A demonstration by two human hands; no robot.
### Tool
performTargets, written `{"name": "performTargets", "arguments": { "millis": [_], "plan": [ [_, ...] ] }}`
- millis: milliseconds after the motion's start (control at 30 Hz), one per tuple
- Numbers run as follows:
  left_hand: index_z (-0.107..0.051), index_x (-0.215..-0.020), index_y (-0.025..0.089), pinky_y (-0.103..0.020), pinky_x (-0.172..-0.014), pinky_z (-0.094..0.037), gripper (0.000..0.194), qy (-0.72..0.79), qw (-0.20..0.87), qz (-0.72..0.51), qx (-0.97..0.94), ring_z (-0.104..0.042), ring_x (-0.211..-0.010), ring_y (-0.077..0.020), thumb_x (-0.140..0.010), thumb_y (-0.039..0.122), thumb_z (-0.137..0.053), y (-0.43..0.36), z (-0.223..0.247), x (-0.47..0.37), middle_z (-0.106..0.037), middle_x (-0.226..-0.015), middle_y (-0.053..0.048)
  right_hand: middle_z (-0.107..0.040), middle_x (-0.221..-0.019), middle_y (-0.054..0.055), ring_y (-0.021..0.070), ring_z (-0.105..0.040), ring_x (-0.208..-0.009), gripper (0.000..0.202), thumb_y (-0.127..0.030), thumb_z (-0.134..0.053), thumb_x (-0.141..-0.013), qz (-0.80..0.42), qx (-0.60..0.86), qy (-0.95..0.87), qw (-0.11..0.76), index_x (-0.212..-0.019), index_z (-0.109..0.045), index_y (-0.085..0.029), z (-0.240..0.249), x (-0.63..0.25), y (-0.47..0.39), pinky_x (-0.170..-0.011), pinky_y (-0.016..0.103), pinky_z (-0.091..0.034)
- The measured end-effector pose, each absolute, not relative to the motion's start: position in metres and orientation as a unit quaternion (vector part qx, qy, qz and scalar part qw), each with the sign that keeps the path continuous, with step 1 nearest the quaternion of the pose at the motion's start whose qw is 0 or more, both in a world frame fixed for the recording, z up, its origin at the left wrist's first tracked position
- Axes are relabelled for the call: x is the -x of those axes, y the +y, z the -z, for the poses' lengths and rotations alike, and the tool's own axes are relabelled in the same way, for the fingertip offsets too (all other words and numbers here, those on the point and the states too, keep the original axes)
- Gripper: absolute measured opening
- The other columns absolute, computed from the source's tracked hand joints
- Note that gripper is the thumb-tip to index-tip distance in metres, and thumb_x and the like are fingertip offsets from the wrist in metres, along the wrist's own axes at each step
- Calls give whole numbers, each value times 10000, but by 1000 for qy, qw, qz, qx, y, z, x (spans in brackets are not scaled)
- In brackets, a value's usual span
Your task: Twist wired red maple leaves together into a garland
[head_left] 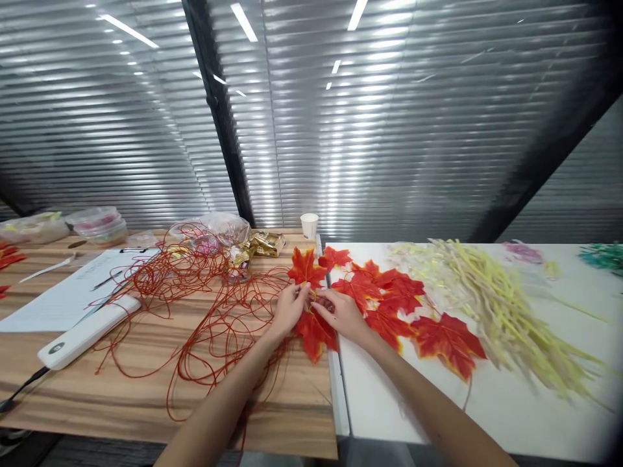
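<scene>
Two red artificial maple leaves with yellow edges meet between my hands: an upper leaf [305,266] and a lower leaf [315,337]. My left hand [290,308] pinches them near their stems, thumb and fingertips together. From the other side my right hand [344,316] has its fingers curled closed at the same spot; the fingertips partly hide what lies between them. A tangle of thin red cord [209,324] spreads over the wooden table left of my hands and reaches close to the leaves.
More red maple leaves [445,344] lie on the white table [389,395] at right, beside a bundle of yellow-green strips [506,311]. A paper cup [309,226] and gold wrappers [265,243] stand behind. On the left are a clipboard [73,292] and a white corded device [90,332].
</scene>
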State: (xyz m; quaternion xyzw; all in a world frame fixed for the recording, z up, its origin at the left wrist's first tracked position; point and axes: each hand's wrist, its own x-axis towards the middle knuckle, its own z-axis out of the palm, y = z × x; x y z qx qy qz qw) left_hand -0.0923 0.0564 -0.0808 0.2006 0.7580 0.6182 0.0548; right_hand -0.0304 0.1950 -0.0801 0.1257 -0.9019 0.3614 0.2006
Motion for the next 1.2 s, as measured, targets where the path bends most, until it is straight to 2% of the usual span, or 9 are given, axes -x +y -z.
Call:
{"name": "performTargets", "arguments": {
  "millis": [233, 500, 733, 967, 1100, 1200],
  "plan": [
    [-499, -628, 123, -193, -490, -362, 420, 755, 63, -618, -207, -465, -430, -79, -782, 507, -426, 56, 82, 95, -481, -450, 23, -627, -866, 38, 129, -584, -718, 192, -272, -456, -836, -349, -130, -905, 205, -971, -568, -194, 80, 31, 195, -666, 234, -453],
    [-522, -658, 114, -192, -473, -364, 402, 756, 60, -619, -205, -468, -450, -84, -760, 499, -469, 56, 81, 94, -498, -484, 13, -627, -959, 42, 141, -591, -837, 230, -255, -383, -881, -316, -129, -914, 220, -990, -578, -200, 82, 32, 196, -761, 252, -448],
    [-513, -660, 119, -168, -454, -330, 372, 771, 37, -603, -200, -454, -491, -72, -678, 485, -580, 56, 71, 84, -522, -551, 16, -636, -856, 44, 139, -588, -749, 215, -218, -388, -860, -284, -97, -934, 194, -920, -591, -182, 82, 33, 197, -674, 235, -428],
    [-605, -697, 123, -175, -490, -328, 298, 797, 9, -554, -241, -441, -509, -76, -714, 417, -562, 54, 64, 82, -525, -563, 14, -634, -824, 47, 143, -585, -735, 219, -213, -375, -864, -264, -81, -943, 185, -884, -590, -176, 83, 34, 197, -647, 227, -408],
    [-627, -764, 139, -187, -559, -363, 265, 801, -34, -534, -270, -488, -618, -100, -764, 380, -516, 54, 65, 83, -569, -687, -18, -638, -857, 37, 138, -588, -759, 221, -214, -370, -870, -279, -87, -939, 183, -916, -584, -184, 82, 34, 198, -668, 225, -407],
    [-615, -698, 139, -199, -590, -369, 279, 806, -74, -511, -289, -484, -660, -107, -780, 379, -498, 54, 65, 82, -558, -723, -30, -637, -837, 34, 136, -583, -735, 220, -220, -368, -871, -283, -94, -938, 176, -893, -583, -179, 82, 34, 198, -656, 224, -403]
  ]
}}
